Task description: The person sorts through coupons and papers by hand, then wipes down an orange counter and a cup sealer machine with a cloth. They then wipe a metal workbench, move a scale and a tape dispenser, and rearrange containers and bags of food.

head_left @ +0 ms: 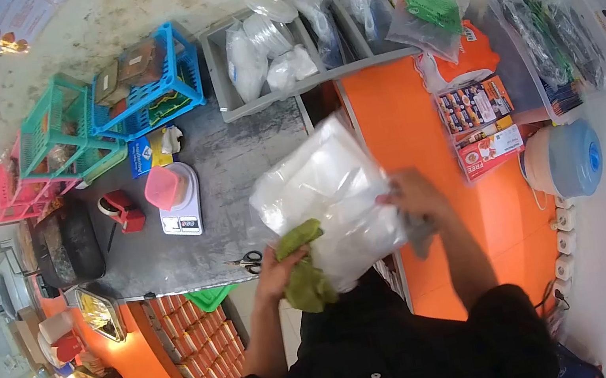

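A stack of clear plastic bags is held up in front of my body, over the gap between the grey and orange counters. My left hand is closed on a crumpled green cloth, which lies against the bags' lower left edge. On the other side, my right hand grips the right edge of the plastic bags, a little blurred. Something greyish hangs just below that hand. A pair of scissors lies on the grey counter by my left hand.
The grey counter carries a kitchen scale with a pink container and a red tape dispenser. Behind stand a blue basket and a grey divided bin. Boxes and a blue-lidded container sit right.
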Motion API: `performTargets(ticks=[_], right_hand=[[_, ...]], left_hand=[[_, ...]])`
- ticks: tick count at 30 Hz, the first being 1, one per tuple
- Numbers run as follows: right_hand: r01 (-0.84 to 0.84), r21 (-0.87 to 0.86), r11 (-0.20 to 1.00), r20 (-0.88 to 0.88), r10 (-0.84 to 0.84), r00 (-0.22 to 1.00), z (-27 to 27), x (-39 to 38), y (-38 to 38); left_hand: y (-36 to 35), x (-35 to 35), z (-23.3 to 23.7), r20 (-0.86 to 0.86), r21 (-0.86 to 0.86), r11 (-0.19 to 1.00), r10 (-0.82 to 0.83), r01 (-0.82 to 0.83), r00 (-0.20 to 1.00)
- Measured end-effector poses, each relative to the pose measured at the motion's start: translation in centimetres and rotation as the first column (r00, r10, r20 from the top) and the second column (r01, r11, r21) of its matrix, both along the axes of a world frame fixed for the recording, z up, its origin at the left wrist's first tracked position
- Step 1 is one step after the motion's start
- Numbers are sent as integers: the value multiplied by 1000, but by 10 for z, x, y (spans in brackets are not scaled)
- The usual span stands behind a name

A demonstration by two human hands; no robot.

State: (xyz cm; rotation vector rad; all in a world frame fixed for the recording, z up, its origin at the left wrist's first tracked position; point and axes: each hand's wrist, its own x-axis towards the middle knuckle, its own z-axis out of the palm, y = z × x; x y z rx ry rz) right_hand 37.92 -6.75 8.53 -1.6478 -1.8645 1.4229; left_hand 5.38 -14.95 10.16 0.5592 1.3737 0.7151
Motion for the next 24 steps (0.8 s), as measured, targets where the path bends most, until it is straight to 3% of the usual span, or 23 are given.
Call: performTargets(ticks=[1,4,7,9,10,12,13,15,17,19,20,21,23,24], right_hand=[[-89,20,996,93,87,992,19,15,23],[-319,217,923,369,225,902,36,52,104],[-460,165,872,551,306,777,50,55,183],[-555,16,832,750,357,557,18,53,218],[-561,17,828,761,353,545,-18,57,223],[-456,40,889,776,259,574,-83,70,238],[-480,44,876,780,270,565,-76,70,242],[-368,87,926,651,227,725,-69,68,233],[-317,98,943,639,185,746,-66,67,228],[-270,219,938,692,46,720,-64,64,221],[-252,413,875,621,-68,781,-66,64,208],[-251,406,879,619,-62,783,-62,61,195],[-62,526,848,493,-245,835,-27,55,174],[-39,463,886,512,-231,828,-5,57,157]], left_hand=[[-5,21,3,85,79,996,40,-47,996],[-18,101,-24,224,12,986,157,-164,962],[-3,205,-63,241,14,987,154,-162,958],[24,260,-96,418,69,989,87,-127,904],[29,267,-97,430,78,988,90,-136,898],[44,280,-98,518,-199,976,185,-92,835],[47,281,-113,522,-193,974,204,-118,828],[35,264,-143,416,133,991,-50,-7,908],[51,249,-131,387,69,997,-62,38,920],[72,252,-137,472,-92,970,-155,223,868],[80,252,-135,471,-100,969,-154,226,869],[86,251,-129,444,-85,973,-156,215,882],[96,247,-125,417,-71,977,-156,203,895],[100,244,-125,294,-67,962,-235,265,926]])
